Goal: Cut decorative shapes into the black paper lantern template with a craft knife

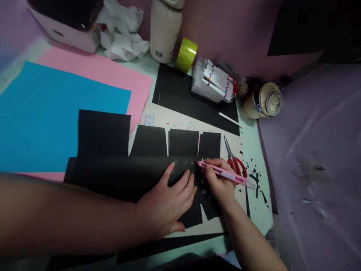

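Observation:
A large sheet of black paper [113, 169] lies across the table, its upper edge cut into separate flaps. Small pale star-like marks are drawn on it near the middle. My left hand [172, 195] rests flat on this sheet with the fingers spread, just below the marks. In my right hand [221, 180] is a pink craft knife [225, 173], gripped like a pen. Its tip meets the black paper beside the marks, where several small cut-outs show. Red-handled scissors [235, 162] lie right behind the right hand, partly covered by it.
Blue paper [56, 120] and pink paper [135, 82] spread at the left. Along the back stand a white bottle [165, 34], yellow-green tape [186, 55], a box of markers [217, 81] and a cream cup [254, 105]. Black paper scraps [257, 184] litter the table's right edge.

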Tool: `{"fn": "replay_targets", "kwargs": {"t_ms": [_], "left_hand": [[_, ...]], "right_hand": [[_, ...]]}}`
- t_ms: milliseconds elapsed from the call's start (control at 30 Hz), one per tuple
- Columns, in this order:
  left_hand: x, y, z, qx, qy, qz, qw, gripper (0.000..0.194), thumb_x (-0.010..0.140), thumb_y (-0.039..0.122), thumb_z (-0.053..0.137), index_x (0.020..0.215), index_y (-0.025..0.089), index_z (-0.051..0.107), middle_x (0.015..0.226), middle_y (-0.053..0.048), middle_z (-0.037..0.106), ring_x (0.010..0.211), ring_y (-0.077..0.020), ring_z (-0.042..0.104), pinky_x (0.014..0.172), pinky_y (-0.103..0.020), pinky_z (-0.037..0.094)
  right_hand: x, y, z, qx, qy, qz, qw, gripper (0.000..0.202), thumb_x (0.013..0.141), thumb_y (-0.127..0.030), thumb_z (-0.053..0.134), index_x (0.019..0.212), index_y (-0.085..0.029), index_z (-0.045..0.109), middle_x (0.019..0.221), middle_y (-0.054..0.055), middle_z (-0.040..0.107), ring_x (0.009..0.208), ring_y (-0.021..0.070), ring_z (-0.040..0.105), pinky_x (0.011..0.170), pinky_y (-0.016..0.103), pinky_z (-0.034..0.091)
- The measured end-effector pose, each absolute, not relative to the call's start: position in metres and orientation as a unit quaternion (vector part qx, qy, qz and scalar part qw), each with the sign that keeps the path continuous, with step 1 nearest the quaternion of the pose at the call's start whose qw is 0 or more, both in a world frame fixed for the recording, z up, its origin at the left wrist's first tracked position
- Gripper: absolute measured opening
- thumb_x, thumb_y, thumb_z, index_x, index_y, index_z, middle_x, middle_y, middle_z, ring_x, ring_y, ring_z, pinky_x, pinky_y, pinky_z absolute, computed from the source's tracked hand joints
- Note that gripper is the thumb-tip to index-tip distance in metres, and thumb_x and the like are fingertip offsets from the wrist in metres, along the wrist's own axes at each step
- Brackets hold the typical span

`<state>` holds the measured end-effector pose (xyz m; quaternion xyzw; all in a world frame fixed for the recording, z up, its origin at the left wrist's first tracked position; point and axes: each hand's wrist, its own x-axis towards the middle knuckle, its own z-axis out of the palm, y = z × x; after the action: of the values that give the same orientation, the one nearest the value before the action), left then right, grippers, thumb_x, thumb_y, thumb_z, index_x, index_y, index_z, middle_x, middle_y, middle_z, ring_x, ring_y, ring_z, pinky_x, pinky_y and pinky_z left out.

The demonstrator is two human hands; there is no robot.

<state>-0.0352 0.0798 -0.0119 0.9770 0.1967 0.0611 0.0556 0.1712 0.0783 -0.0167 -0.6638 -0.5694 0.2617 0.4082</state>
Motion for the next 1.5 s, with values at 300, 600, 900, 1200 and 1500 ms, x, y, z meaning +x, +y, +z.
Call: {"fn": "replay_targets", "kwargs": {"t_ms": [300,600,900,1200,1500], "left_hand": [[-0.0340,0.0798,-0.0131,0.976,0.198,0.064,0.059,0.082,0.079,0.075,0.054,0.136,0.017,0.054,0.144,-0.018,0.050,0.136,-0.0340,0.036,0.110,-0.069,0.024],[-0.0341,0.0807,-0.0143,0.976,0.199,0.069,0.059,0.082,0.079,0.075,0.054,0.136,0.016,0.054,0.144,-0.018,0.050,0.136,-0.0338,0.035,0.110,-0.069,0.023],[-0.0345,0.0793,-0.0130,0.976,0.200,0.062,0.058,0.082,0.079,0.075,0.055,0.137,0.017,0.053,0.145,-0.018,0.049,0.136,-0.0336,0.035,0.110,-0.069,0.023],[-0.0350,0.0783,-0.0139,0.976,0.200,0.069,0.055,0.082,0.079,0.075,0.054,0.136,0.017,0.054,0.144,-0.018,0.050,0.137,-0.0338,0.035,0.111,-0.069,0.023],[-0.0356,0.0789,-0.0139,0.976,0.199,0.064,0.060,0.079,0.081,0.074,0.052,0.137,0.017,0.053,0.145,-0.017,0.049,0.138,-0.0340,0.034,0.112,-0.069,0.022]], "right_hand": [[0.1718,0.0792,-0.0184,-0.666,-0.580,0.268,0.385,0.009,0.087,-0.027,0.065,0.093,-0.022,0.069,0.076,0.001,0.071,0.064,0.0141,0.066,0.061,0.026,0.055],[0.1699,0.0801,-0.0177,-0.665,-0.584,0.264,0.382,0.009,0.087,-0.027,0.065,0.094,-0.023,0.069,0.077,0.001,0.071,0.062,0.0136,0.066,0.061,0.027,0.055],[0.1696,0.0803,-0.0144,-0.655,-0.614,0.230,0.376,0.005,0.086,-0.023,0.064,0.089,-0.023,0.068,0.077,0.000,0.071,0.067,0.0137,0.067,0.061,0.025,0.054],[0.1679,0.0827,-0.0094,-0.652,-0.638,0.200,0.359,0.005,0.085,-0.019,0.062,0.084,-0.022,0.066,0.075,0.000,0.070,0.066,0.0137,0.066,0.060,0.024,0.053],[0.1691,0.0793,-0.0099,-0.658,-0.603,0.237,0.383,0.005,0.087,-0.023,0.061,0.086,-0.022,0.066,0.075,0.002,0.069,0.065,0.0145,0.064,0.058,0.026,0.053]]}}
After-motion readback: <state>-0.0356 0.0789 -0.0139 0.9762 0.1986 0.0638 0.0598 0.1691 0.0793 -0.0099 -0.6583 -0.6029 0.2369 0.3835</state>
